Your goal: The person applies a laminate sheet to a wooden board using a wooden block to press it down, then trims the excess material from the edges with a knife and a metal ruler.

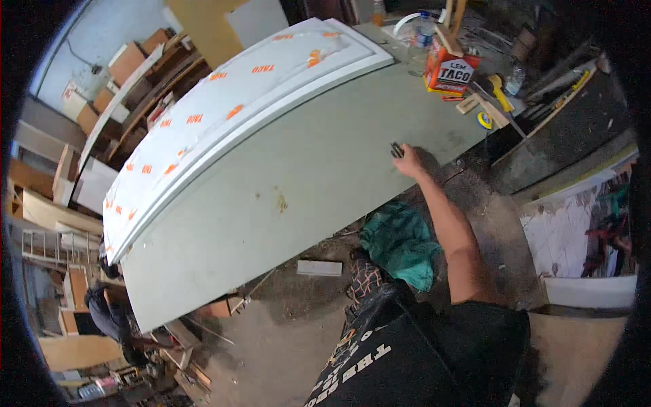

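Observation:
My right hand (409, 163) is closed round a small dark object (397, 149) with slim parts that stick out past the fingers. Its exact kind is too small to make out. The hand hovers over or rests on the near right part of a long grey-green tabletop (325, 156); I cannot tell if it touches. Along the far side of that top lies a long white panel (224, 102) with a raised border, its face covered in printed plastic film. My left hand is out of view.
An orange-red can (449, 71), a yellow-handled tool (500, 93), a yellow tape measure (484, 121) and wood offcuts (487, 108) sit at the right end. Green cloth (400, 244) and a pale block (319, 268) lie below the near edge. Shelves (135, 102) of boards stand left.

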